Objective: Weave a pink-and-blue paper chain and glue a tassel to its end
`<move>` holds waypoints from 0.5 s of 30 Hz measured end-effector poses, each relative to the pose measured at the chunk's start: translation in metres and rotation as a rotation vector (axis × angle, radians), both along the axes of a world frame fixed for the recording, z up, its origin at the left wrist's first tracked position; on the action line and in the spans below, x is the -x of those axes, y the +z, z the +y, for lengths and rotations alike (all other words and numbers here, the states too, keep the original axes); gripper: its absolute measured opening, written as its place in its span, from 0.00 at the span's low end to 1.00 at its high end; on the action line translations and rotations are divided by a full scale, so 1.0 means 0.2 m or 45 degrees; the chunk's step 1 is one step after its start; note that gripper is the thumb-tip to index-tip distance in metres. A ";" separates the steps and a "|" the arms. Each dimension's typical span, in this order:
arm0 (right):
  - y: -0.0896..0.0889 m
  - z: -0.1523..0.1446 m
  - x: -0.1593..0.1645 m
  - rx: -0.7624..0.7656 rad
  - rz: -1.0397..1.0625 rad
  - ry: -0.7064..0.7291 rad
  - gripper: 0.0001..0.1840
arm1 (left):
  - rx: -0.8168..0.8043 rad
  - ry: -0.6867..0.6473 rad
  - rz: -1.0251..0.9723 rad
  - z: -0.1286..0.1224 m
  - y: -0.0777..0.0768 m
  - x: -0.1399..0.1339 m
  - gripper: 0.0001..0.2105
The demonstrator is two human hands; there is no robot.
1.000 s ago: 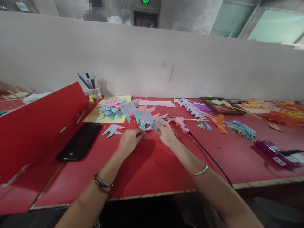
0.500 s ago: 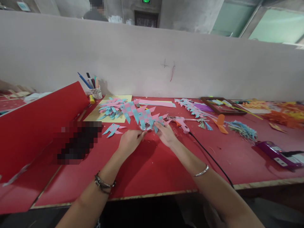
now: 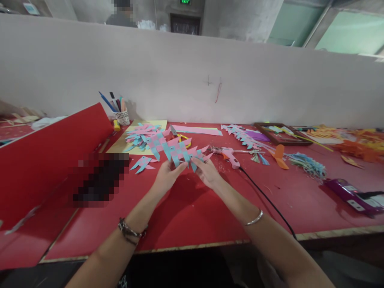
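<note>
Both hands hold a woven chain of pink and blue paper strips [image 3: 172, 147] lifted just above the red table [image 3: 192, 216]. My left hand [image 3: 167, 176] pinches its near edge from the left. My right hand [image 3: 206, 172] grips the chain's right end. A small woven pink and blue piece [image 3: 143, 163] lies flat to the left of my left hand. Behind the chain a pile of similar woven pieces [image 3: 140, 135] rests on a yellow sheet [image 3: 136, 150], and yellow-handled scissors [image 3: 180, 137] show beside it.
A pink glue gun [image 3: 228, 154] with a black cord lies right of my right hand. Further right are paper scraps, an orange piece [image 3: 279, 155], a wooden tray [image 3: 279, 134] and a purple device [image 3: 351, 195]. A pen cup [image 3: 120, 115] and a raised red board [image 3: 45, 160] stand on the left.
Both hands lifted the woven chain off the table and drew it nearer and leftwards; the scissors behind it came into view.
</note>
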State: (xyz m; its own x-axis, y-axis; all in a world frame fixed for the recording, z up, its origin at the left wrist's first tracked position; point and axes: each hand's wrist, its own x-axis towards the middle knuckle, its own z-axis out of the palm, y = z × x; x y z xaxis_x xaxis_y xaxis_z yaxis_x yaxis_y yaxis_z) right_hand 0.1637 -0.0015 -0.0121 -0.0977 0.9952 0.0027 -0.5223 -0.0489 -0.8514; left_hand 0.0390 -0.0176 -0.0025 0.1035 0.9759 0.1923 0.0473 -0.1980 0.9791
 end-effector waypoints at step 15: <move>-0.03 -0.01 0.01 -0.006 -0.103 0.046 0.16 | 0.038 0.292 -0.117 -0.01 0.02 0.00 0.07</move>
